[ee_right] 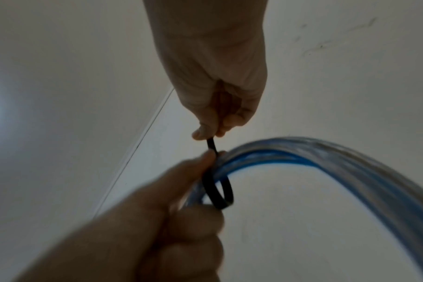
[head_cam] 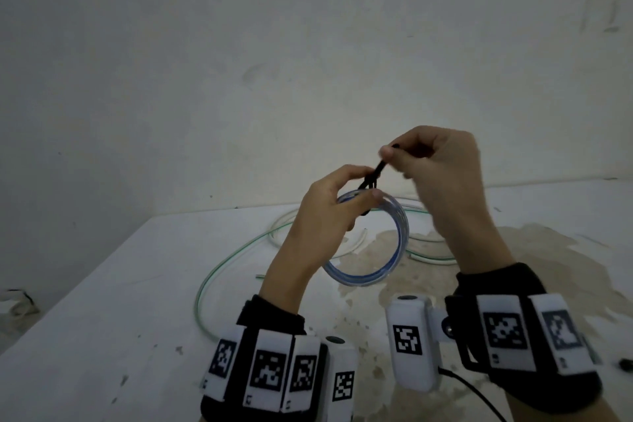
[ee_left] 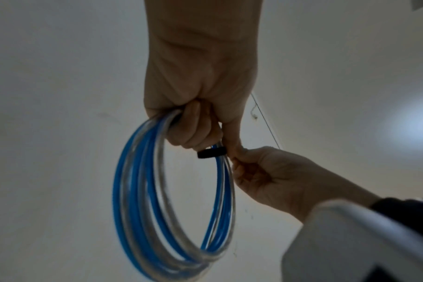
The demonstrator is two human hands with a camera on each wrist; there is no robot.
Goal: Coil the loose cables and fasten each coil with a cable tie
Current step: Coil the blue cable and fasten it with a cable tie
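Observation:
A coil of blue and clear cable (head_cam: 402, 236) hangs above the table, gripped at its top by my left hand (head_cam: 366, 187). A black cable tie (head_cam: 378, 169) is looped loosely round the coil's strands beside my left thumb. My right hand (head_cam: 388, 151) pinches the tie's tail between thumb and forefinger, up and to the right of the loop. The left wrist view shows the coil (ee_left: 133, 190) hanging from my left hand (ee_left: 198, 124), with the tie (ee_left: 211, 153) across its strands. In the right wrist view the tie's loop (ee_right: 220, 194) stands slack under the coil (ee_right: 326, 152).
A loose green-cored cable (head_cam: 219, 267) and loops of clear cable (head_cam: 424, 243) lie on the white table (head_cam: 102, 319) behind and under the hands. The table's right part is stained (head_cam: 513, 267). A small dark object (head_cam: 625, 364) sits at the right edge. A wall rises close behind.

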